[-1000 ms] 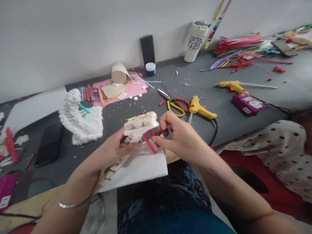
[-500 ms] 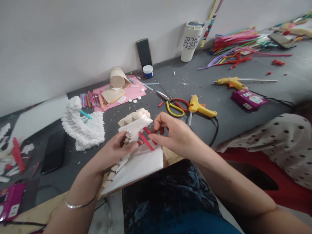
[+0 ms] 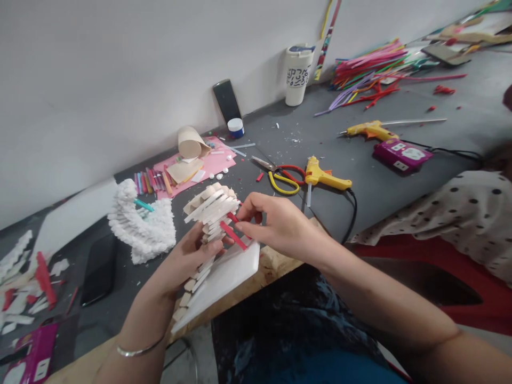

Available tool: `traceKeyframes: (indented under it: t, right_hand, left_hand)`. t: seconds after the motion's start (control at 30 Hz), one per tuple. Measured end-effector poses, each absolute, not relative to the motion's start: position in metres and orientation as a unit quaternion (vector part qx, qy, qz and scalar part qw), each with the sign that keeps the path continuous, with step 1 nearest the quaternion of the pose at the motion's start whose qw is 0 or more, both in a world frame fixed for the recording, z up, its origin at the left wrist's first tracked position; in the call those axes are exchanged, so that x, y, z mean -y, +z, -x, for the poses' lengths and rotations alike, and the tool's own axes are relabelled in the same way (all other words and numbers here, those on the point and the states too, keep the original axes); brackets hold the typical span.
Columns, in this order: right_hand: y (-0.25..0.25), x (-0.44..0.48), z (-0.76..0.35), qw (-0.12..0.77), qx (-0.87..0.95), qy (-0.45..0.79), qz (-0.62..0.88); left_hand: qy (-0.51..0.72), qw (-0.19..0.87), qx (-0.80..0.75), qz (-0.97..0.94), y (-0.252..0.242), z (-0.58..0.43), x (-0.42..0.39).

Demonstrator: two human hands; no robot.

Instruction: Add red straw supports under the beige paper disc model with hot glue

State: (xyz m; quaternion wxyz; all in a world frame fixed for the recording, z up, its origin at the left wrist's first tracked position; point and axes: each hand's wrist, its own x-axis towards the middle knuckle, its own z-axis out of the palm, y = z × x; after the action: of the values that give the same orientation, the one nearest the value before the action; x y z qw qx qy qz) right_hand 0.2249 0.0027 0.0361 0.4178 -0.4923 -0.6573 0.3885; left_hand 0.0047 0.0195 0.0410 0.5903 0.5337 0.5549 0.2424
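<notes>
My left hand [image 3: 187, 257] is closed around the middle of a craft model [image 3: 212, 207], built up from layered white and beige pieces on a white foam board [image 3: 234, 280]. The board's lower part tilts over the table edge. On the model's right side a red strip [image 3: 234, 236] slants downward. My right hand [image 3: 276, 220] pinches a second red strip beside it; most of that strip is hidden by the fingers. To the left stands a fluffy white model [image 3: 140, 229] with a turquoise stick [image 3: 144, 205] on it.
Scissors [image 3: 285, 178] and a yellow glue gun [image 3: 326, 176] lie behind my right hand. A second glue gun [image 3: 368, 129] sits farther right beside a purple box [image 3: 402, 156]. A black phone [image 3: 98, 269], foam scraps, a cup [image 3: 299, 74] and pipe cleaners [image 3: 368, 64] are around.
The camera view has shifted slightly. The model has turned a little in my left hand, showing more of its layered top. My right hand keeps its pinch near the red strips.
</notes>
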Motion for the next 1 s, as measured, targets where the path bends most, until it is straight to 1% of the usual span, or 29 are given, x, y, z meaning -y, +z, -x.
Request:
traceKeyframes:
  t: [0.37, 0.57, 0.73, 1.0]
  right_hand:
    - [0.038, -0.002, -0.224, 0.412, 0.661, 0.374, 0.504]
    - [0.038, 0.001, -0.223, 0.410, 0.657, 0.378, 0.508]
    - [0.038, 0.001, -0.222, 0.409, 0.654, 0.382, 0.509]
    - [0.038, 0.001, -0.222, 0.397, 0.654, 0.400, 0.505]
  left_hand:
    - [0.248, 0.590, -0.560, -0.526, 0.045, -0.011, -0.018]
    - [0.247, 0.585, -0.559, -0.533, 0.041, -0.009, -0.019]
    - [0.222, 0.583, -0.567, -0.538, 0.037, -0.003, -0.020]
    - [0.233, 0.595, -0.558, -0.530, 0.036, -0.002, -0.020]
